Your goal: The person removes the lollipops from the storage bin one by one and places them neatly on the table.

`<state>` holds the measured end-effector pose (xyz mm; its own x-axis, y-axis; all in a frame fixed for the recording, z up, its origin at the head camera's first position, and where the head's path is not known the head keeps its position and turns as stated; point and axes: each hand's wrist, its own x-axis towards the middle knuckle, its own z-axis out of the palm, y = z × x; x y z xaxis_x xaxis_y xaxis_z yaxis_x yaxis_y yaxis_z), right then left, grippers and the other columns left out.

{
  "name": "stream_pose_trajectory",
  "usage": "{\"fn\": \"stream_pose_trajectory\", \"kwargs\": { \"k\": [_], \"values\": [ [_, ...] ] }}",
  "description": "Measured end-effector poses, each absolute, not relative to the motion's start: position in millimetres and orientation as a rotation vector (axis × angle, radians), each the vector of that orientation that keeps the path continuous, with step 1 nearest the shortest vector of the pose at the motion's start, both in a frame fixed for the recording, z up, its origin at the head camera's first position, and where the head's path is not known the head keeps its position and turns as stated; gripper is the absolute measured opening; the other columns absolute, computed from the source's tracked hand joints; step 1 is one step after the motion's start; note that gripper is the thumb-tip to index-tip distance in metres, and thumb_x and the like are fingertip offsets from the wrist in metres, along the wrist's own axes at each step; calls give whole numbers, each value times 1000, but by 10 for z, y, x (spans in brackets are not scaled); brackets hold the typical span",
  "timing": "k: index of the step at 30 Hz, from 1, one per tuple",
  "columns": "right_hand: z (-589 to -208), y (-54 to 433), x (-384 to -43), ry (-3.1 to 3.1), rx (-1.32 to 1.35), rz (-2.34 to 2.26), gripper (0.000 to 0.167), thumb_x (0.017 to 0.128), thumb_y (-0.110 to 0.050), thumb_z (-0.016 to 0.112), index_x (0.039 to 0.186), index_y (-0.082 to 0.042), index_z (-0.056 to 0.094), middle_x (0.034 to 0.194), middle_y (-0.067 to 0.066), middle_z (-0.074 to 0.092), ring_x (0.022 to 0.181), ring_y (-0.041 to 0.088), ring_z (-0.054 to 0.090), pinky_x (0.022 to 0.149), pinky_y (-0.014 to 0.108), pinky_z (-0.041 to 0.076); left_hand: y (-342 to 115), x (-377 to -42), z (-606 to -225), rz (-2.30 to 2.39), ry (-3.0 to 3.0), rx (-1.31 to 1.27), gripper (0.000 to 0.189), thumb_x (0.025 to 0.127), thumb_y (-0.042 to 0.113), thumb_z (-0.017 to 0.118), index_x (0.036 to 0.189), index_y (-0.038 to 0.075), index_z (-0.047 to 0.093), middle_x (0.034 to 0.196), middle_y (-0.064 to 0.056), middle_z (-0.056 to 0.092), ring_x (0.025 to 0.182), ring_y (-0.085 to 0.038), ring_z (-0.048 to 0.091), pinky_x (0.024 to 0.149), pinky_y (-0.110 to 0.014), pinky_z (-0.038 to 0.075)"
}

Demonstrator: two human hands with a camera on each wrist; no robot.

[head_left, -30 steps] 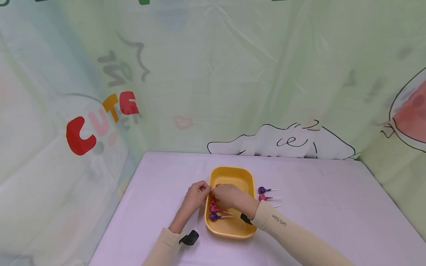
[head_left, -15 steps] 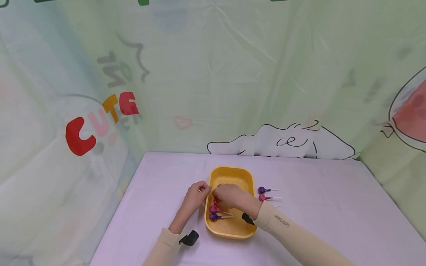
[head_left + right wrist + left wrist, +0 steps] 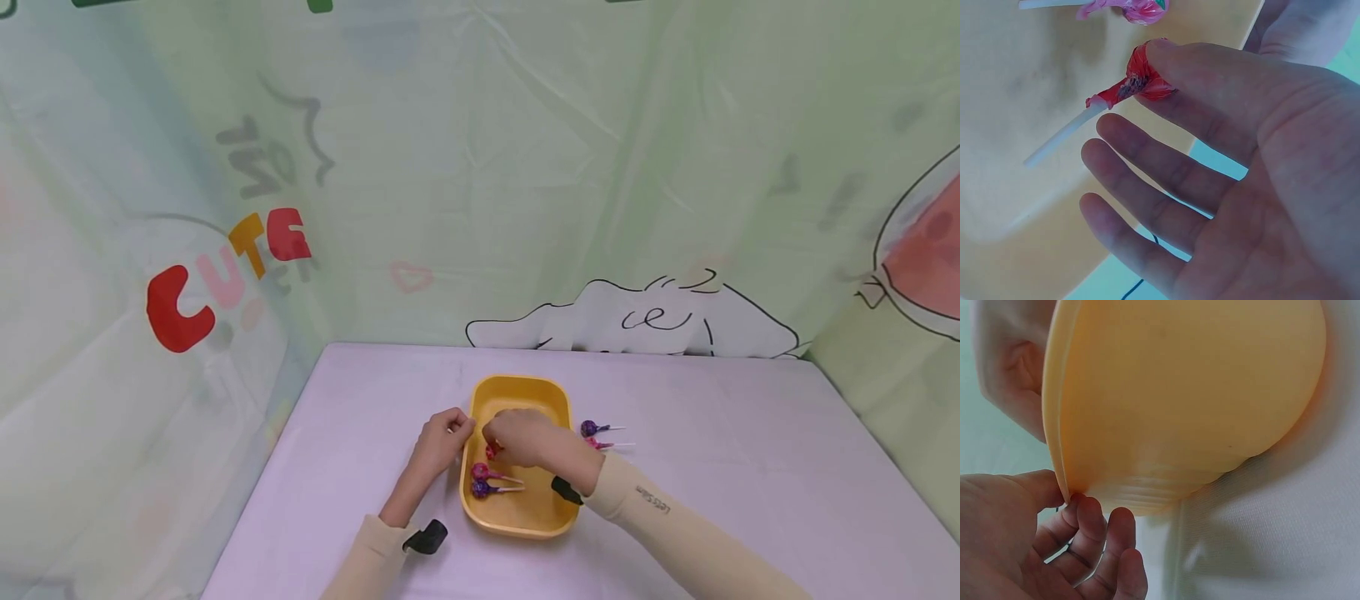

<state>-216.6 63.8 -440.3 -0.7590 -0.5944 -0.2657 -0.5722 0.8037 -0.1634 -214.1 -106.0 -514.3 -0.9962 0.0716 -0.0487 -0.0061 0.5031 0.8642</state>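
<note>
A yellow plastic tray (image 3: 517,525) stands on the table, and my left hand (image 3: 444,437) pinches its left rim between thumb and fingertips. The left wrist view shows the tray's outer wall (image 3: 1197,381) and my left fingers at its edge. Over the inside of the tray, my right hand (image 3: 521,437) pinches a red-wrapped lollipop (image 3: 1147,75) by its head, thumb against forefinger; its white stick points away and the other fingers are loosely spread. Lower in the tray lie a pink lollipop (image 3: 481,472) and a purple lollipop (image 3: 481,489), sticks to the right.
Right of the tray, a purple lollipop (image 3: 589,428) and a pink lollipop (image 3: 594,442) lie on the lilac table (image 3: 712,467), the pink one partly behind my right arm. A printed curtain (image 3: 480,183) hangs behind the table.
My right hand has shifted slightly right inside the tray with the red lollipop, away from the left rim. My left hand has stayed at the rim.
</note>
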Motion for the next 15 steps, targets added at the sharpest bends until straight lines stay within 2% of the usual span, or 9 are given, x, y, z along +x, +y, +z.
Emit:
{"fn": "stream_pose_trajectory", "kwargs": {
  "k": [15],
  "values": [
    [-4174,869,-2118,2688,-882,-233,11,91,-21,74,99,-14,71,86,-3,63,78,13,53,77,30,51,-1038,-2130,-5117,1529,2652,51,22,99,24,60,83,9,62,73,2,53,59,-10,49,52,-22,39]
  ]
}}
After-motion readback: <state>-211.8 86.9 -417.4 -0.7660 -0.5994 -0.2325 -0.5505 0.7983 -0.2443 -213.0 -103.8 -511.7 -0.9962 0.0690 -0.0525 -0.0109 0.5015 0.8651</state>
